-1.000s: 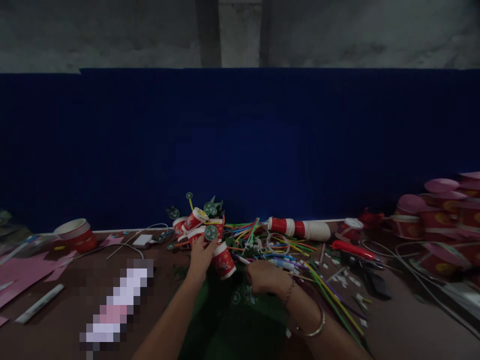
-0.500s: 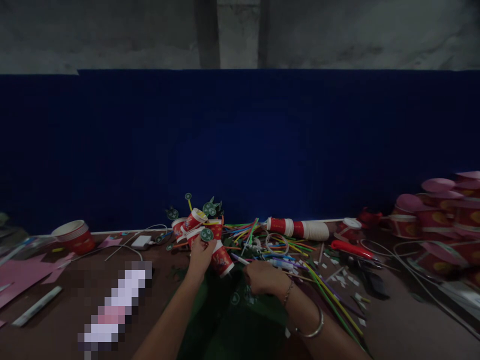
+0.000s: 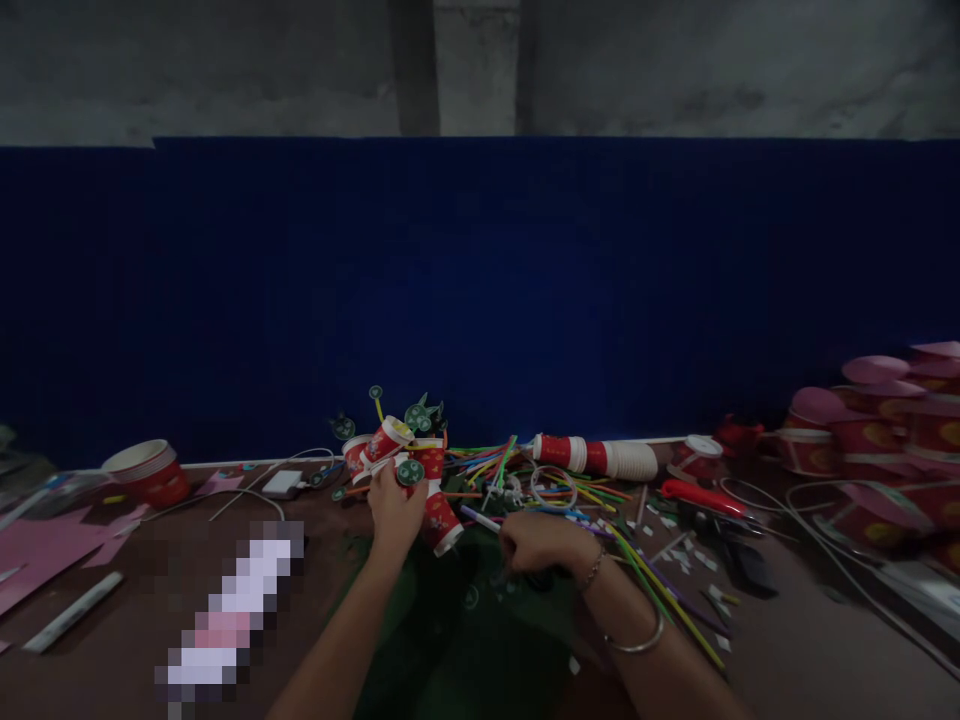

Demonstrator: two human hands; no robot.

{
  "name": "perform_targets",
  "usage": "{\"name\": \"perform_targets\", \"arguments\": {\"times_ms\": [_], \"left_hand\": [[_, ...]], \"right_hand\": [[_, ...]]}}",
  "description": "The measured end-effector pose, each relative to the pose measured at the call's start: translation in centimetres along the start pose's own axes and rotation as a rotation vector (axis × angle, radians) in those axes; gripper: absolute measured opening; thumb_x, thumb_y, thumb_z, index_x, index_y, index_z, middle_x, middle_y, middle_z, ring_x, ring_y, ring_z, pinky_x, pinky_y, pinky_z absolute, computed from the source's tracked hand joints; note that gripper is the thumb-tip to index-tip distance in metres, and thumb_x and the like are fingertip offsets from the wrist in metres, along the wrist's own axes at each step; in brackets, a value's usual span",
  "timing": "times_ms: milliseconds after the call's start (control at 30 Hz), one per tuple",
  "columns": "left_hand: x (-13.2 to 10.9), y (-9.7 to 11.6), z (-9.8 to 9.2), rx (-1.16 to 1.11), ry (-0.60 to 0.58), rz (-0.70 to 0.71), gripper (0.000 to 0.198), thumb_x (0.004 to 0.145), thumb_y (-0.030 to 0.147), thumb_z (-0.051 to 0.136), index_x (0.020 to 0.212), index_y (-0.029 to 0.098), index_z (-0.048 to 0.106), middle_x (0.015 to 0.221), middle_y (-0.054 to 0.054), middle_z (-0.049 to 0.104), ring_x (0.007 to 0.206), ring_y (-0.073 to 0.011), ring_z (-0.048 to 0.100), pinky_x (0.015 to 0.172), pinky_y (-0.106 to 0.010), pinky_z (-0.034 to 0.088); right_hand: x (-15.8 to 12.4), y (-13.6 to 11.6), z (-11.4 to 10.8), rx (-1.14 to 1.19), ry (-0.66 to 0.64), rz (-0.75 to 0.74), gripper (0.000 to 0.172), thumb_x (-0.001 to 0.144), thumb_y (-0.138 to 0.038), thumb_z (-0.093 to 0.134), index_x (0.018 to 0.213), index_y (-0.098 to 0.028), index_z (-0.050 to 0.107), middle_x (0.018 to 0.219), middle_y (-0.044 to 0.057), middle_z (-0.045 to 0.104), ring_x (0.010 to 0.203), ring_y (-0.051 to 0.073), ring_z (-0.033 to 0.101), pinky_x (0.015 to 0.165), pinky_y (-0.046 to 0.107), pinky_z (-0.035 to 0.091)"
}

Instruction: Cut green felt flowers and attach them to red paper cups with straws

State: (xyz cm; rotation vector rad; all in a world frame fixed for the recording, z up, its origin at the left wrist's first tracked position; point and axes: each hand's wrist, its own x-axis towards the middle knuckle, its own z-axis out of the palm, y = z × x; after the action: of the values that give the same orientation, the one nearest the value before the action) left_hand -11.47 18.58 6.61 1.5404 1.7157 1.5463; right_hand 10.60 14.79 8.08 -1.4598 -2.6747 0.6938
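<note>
My left hand (image 3: pixel 397 510) is closed around a red paper cup in the cluster at the middle of the table. A round dark-green paper piece (image 3: pixel 410 473) sits by its fingertips. Right beside it, a red-and-white paper cup (image 3: pixel 442 522) lies tilted, and another paper cup (image 3: pixel 391 438) with yellow inside leans behind. My right hand (image 3: pixel 544 545), wearing bracelets, is curled above a dark green sheet (image 3: pixel 480 650) with printed round shapes. Under its fingers is a dark thing too dim to make out. A white marker-like stick (image 3: pixel 481 518) lies just left of its knuckles.
Behind my hands are colored pipe cleaners (image 3: pixel 495 465) and a lying stack of paper cups (image 3: pixel 622 461). To the right are a red-handled tool (image 3: pixel 705 498), paper scraps and piled red cups (image 3: pixel 874 445) with pink discs. At left are stacked cups (image 3: pixel 150 475), pink paper (image 3: pixel 60 545) and a marker (image 3: pixel 73 612).
My right hand has shifted slightly right and up, and a dark thing now shows beneath it. My left hand has moved a little left with the cup.
</note>
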Motion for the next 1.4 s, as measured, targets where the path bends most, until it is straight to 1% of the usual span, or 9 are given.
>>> {"name": "perform_targets", "arguments": {"times_ms": [100, 233, 400, 500, 633, 733, 933, 1200, 1400], "left_hand": [[-0.3, 0.4, 0.1, 0.158, 0.056, 0.134, 0.049, 0.066, 0.025, 0.062, 0.112, 0.015, 0.050, 0.119, -0.016, 0.050, 0.118, -0.0359, 0.039, 0.101, -0.047, 0.027], [-0.6, 0.5, 0.3, 0.219, 0.018, 0.197, 0.041, 0.069, 0.022, 0.057, 0.110, 0.020, 0.052, 0.111, -0.012, 0.055, 0.110, -0.0303, 0.048, 0.097, -0.047, 0.034], [-0.8, 1.1, 0.0, 0.210, -0.012, 0.282, 0.033, 0.071, 0.010, 0.048, 0.099, 0.022, 0.060, 0.108, -0.008, 0.058, 0.108, -0.0271, 0.050, 0.095, -0.046, 0.037], [-1.2, 2.1, -0.1, 0.129, -0.085, 0.378, 0.027, 0.076, 0.010, 0.042, 0.084, 0.024, 0.064, 0.101, -0.004, 0.063, 0.102, -0.0235, 0.054, 0.092, -0.043, 0.040], [-2.3, 3.5, 0.1, 0.086, -0.233, 0.494, 0.018, 0.079, 0.024, 0.051, 0.092, 0.023, 0.062, 0.096, -0.004, 0.064, 0.096, -0.0217, 0.056, 0.088, -0.039, 0.042], [-3.2, 4.3, 0.2, 0.142, -0.381, 0.540, 0.023, 0.075, 0.032, 0.059, 0.095, 0.021, 0.061, 0.095, -0.005, 0.063, 0.096, -0.0225, 0.054, 0.086, -0.039, 0.041], [-3.8, 5.0, 0.2, 0.183, -0.471, 0.527, 0.014, 0.076, 0.033, 0.057, 0.080, 0.020, 0.060, 0.084, -0.004, 0.063, 0.084, -0.0207, 0.055, 0.078, -0.035, 0.041], [-3.6, 5.0, 0.2, 0.139, -0.463, 0.489, 0.013, 0.079, 0.029, 0.051, 0.071, 0.020, 0.057, 0.078, -0.001, 0.061, 0.081, -0.0182, 0.055, 0.077, -0.032, 0.040], [-3.6, 4.7, 0.4, 0.084, -0.461, 0.411, 0.012, 0.077, 0.031, 0.054, 0.079, 0.021, 0.059, 0.081, -0.001, 0.062, 0.083, -0.0182, 0.056, 0.076, -0.031, 0.042]], "right_hand": [[0.0, -0.1, -0.3, 0.053, -0.030, -0.018, 0.010, 0.058, -0.021, 0.066, 0.065, -0.018, 0.072, 0.058, 0.000, 0.065, 0.051, 0.013, 0.055, 0.043, 0.019, 0.033], [0.0, -0.4, -0.6, 0.037, -0.058, 0.053, 0.019, 0.059, -0.015, 0.061, 0.073, -0.017, 0.074, 0.066, 0.003, 0.069, 0.057, 0.014, 0.059, 0.045, 0.018, 0.034], [0.2, 0.1, -0.7, 0.060, 0.025, 0.116, 0.024, 0.061, -0.014, 0.057, 0.078, -0.016, 0.074, 0.071, 0.004, 0.070, 0.062, 0.015, 0.061, 0.050, 0.019, 0.037], [0.6, 0.6, -0.8, 0.169, 0.142, 0.041, 0.024, 0.064, -0.014, 0.054, 0.078, -0.016, 0.074, 0.069, 0.003, 0.070, 0.062, 0.015, 0.060, 0.053, 0.019, 0.039], [1.4, 1.0, -0.8, 0.433, 0.307, -0.008, 0.023, 0.067, -0.016, 0.053, 0.078, -0.014, 0.073, 0.065, 0.003, 0.069, 0.059, 0.014, 0.059, 0.054, 0.020, 0.041], [1.7, 1.1, -0.8, 0.643, 0.392, 0.002, 0.023, 0.069, -0.020, 0.054, 0.079, -0.013, 0.073, 0.059, 0.003, 0.066, 0.054, 0.013, 0.057, 0.052, 0.021, 0.041], [1.4, 0.6, -1.2, 0.895, 0.453, -0.026, 0.023, 0.065, -0.029, 0.064, 0.079, -0.013, 0.073, 0.066, 0.004, 0.068, 0.058, 0.014, 0.058, 0.055, 0.024, 0.044], [1.0, 0.3, -1.3, 0.791, 0.422, -0.039, 0.018, 0.068, -0.024, 0.060, 0.074, -0.014, 0.073, 0.049, -0.002, 0.055, 0.046, 0.008, 0.043, 0.045, 0.020, 0.032], [0.9, 0.0, -1.2, 0.765, 0.392, -0.079, 0.015, 0.068, -0.023, 0.058, 0.062, -0.014, 0.069, 0.051, -0.002, 0.054, 0.050, 0.009, 0.044, 0.048, 0.019, 0.032]]}}
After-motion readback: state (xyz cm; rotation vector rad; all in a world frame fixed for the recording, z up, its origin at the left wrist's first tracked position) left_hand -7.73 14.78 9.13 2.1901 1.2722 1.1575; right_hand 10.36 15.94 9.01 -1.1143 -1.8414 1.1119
